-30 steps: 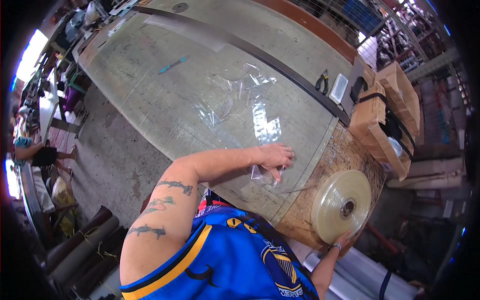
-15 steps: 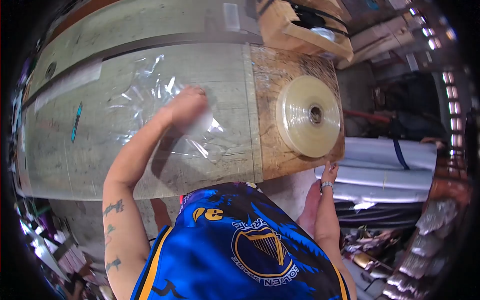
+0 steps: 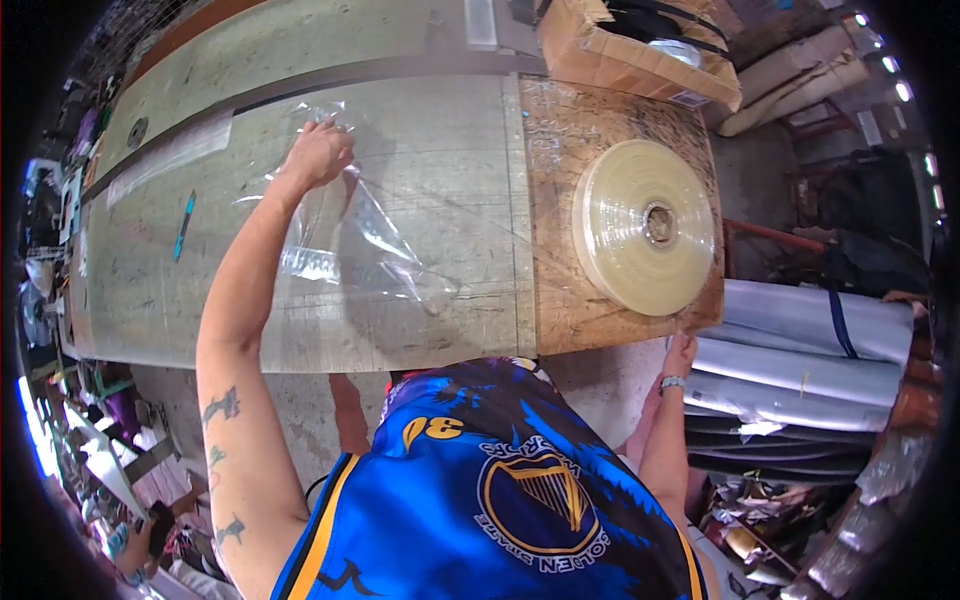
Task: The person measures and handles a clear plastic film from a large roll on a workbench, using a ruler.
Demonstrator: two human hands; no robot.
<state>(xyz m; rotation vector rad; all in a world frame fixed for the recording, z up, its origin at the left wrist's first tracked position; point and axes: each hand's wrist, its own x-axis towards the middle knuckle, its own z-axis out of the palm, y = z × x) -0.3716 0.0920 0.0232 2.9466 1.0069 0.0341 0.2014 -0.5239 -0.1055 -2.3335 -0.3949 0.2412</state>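
The left hand (image 3: 318, 152) is closed on the clear plastic film (image 3: 365, 245) drawn across the surface (image 3: 450, 150), which looks light, limp and slippery, best gripped at its edge, while the right hand (image 3: 680, 355) rests open-fingered at the surface's edge below the film roll (image 3: 645, 225).

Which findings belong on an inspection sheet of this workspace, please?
Surface: long grey table, with a wooden board at its end.
Job's things: clear plastic film lifted off the table; film roll flat on the board.
Clutter: cardboard box; blue pen.
Grippers: left hand grips the film; right hand at the board edge.
Cables: nothing seen.
Surroundings: grey rolls beside the table.
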